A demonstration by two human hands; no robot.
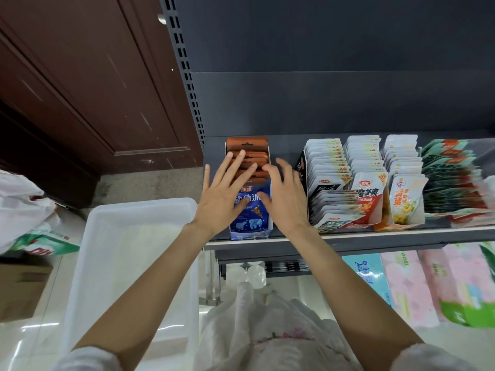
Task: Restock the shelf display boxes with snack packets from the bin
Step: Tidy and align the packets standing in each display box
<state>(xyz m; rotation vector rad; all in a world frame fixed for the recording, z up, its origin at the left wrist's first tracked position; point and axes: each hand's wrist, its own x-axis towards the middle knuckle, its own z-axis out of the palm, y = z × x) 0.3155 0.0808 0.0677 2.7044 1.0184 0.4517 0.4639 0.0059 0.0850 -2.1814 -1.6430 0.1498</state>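
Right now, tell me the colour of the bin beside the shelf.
White, translucent plastic bin, shown best in the head view.

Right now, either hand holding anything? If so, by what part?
Nothing is held. Left hand and right hand are both open, straight fingers lying on the tops of the brown packets in the blue display box.

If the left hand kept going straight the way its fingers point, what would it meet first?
Probably the brown packets in the blue display box: the left hand already has its fingertips over them. Beyond is the shelf's dark back panel; depth is unclear.
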